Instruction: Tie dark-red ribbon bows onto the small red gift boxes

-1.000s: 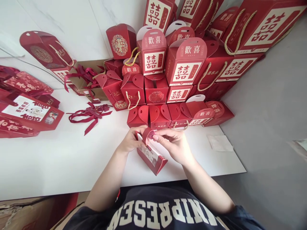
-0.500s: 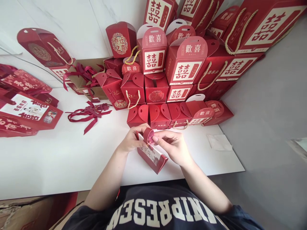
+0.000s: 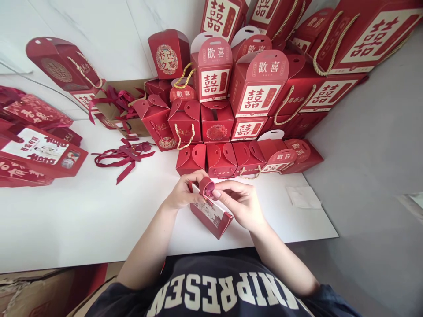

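A small red gift box (image 3: 211,219) with a white printed panel lies tilted on the white table in front of me. My left hand (image 3: 185,192) is closed around its upper left end, the thumb pressing on the box's top edge. A dark red ribbon (image 3: 206,185) curls into a loop above that edge, between my two hands. My right hand (image 3: 240,201) pinches this ribbon between thumb and fingertips at the right side of the loop. Where the ribbon meets the box is partly hidden by my fingers.
Rows of red gift boxes (image 3: 221,163) are stacked behind my hands. Loose ribbons (image 3: 124,156) lie on the table (image 3: 132,215) to the left, before a brown carton (image 3: 134,127) holding more. Printed red boxes (image 3: 42,149) sit far left; a white paper (image 3: 302,197) lies right.
The view has shifted slightly. Both hands keep nearly the same grip, and the ribbon loop looks a little more rounded.
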Demonstrator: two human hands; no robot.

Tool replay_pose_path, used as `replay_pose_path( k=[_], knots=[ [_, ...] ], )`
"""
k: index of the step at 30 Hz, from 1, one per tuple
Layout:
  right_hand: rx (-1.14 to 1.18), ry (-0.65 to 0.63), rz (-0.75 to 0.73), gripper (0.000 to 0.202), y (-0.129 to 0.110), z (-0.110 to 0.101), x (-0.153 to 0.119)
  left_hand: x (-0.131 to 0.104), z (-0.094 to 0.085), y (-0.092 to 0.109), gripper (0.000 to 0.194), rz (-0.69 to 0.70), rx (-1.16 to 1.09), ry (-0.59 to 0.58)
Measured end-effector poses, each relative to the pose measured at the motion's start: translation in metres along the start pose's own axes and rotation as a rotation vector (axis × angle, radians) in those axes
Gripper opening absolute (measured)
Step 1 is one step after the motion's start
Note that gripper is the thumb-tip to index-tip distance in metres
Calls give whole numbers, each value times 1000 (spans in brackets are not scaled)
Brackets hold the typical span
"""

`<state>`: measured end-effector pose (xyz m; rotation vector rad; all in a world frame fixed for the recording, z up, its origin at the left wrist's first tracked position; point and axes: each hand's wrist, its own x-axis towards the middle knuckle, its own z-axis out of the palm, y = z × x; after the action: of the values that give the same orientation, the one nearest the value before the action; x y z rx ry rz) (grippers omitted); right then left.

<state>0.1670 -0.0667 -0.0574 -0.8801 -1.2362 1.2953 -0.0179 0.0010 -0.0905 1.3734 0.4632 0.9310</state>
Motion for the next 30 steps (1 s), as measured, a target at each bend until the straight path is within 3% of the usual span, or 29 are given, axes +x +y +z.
replay_pose_path(
  k=[7, 24, 30],
  knots=[
    [21, -55, -6, 11, 3, -6, -1, 0, 2, 1, 38, 38, 47, 6],
    [45, 23, 4, 7, 8, -1, -3, 0, 3, 3, 39, 53, 40, 0],
    [52, -5, -39, 9, 5, -1, -5, 0, 4, 2, 37, 41, 14, -11]
  ],
)
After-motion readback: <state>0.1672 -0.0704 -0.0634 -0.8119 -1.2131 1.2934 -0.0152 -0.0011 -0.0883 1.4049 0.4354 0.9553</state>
